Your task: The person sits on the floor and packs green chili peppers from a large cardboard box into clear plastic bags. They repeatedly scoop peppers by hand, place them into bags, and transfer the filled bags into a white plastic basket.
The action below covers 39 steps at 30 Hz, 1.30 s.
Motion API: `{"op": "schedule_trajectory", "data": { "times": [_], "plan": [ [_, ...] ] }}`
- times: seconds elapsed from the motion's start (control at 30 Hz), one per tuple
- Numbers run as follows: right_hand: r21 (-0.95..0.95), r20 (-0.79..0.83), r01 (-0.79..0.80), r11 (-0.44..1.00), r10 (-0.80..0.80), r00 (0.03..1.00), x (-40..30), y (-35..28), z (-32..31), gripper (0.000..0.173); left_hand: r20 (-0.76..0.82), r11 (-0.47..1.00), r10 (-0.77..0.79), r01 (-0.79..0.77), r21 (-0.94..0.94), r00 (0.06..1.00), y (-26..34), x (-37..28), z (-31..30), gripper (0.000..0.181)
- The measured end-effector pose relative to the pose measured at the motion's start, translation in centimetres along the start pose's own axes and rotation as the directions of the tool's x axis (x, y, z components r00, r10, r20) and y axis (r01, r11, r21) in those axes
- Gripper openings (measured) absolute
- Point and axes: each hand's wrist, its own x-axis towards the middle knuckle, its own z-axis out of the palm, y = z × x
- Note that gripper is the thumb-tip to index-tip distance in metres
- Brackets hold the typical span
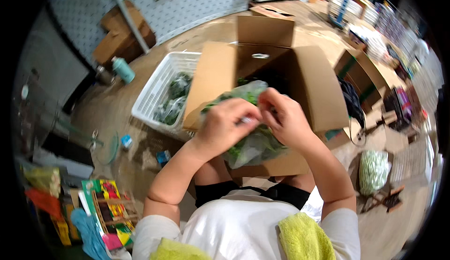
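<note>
A clear plastic bag of leafy greens (258,147) lies across the near side of an open cardboard box (325,88), below my hands. My left hand (226,124) and my right hand (284,117) meet above the bag, fingers curled and pinching at its top; both are slightly blurred. Which part of the plastic each hand grips is hard to see. Inside the box it is dark, with some green leaves near the bag. Left of the box stands a white plastic basket (146,100) holding bagged greens (172,107).
A teal bottle (123,70) stands on the floor at the back left. Colourful packaging (114,203) lies at the lower left. At right are another open cardboard box (365,72), a dark bag (351,100) and a pale green plastic-wrapped bundle (373,172).
</note>
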Motion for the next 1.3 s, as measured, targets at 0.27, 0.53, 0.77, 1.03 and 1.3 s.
{"op": "schedule_trajectory", "data": {
  "times": [0.27, 0.53, 0.77, 1.03, 1.3],
  "plan": [
    [-0.148, 0.016, 0.061, 0.987, -0.059, 0.998, -1.3, -0.8, 1.1, 0.016, -0.051, 0.979, 0.09, -0.079, 0.186, 0.995, -1.7, -1.7, 0.1, 0.028],
    [-0.038, -0.097, -0.105, 0.994, 0.101, 0.99, -3.7, -2.2, 1.1, 0.014, -0.057, 0.976, 0.164, -0.153, 0.152, 0.985, -1.3, -3.3, 2.0, 0.026],
    [-0.156, -0.092, -0.067, 0.986, 0.053, 0.994, -3.1, -1.5, 1.0, 0.025, -0.062, 0.966, 0.168, -0.152, 0.209, 0.984, -3.9, -2.0, 2.1, 0.02],
    [-0.118, -0.379, -0.167, 0.979, 0.111, 0.919, -4.9, 2.2, -0.1, 0.036, 0.0, 1.0, 0.021, -0.021, 0.021, 1.0, -8.9, 1.1, -3.3, 0.028],
    [-0.074, -0.237, -0.503, 0.861, 0.474, 0.848, -8.6, 8.6, 0.9, 0.03, -0.193, 1.0, 0.0, 0.003, 0.015, 0.981, -14.4, 1.7, -12.4, 0.032]
  ]
}}
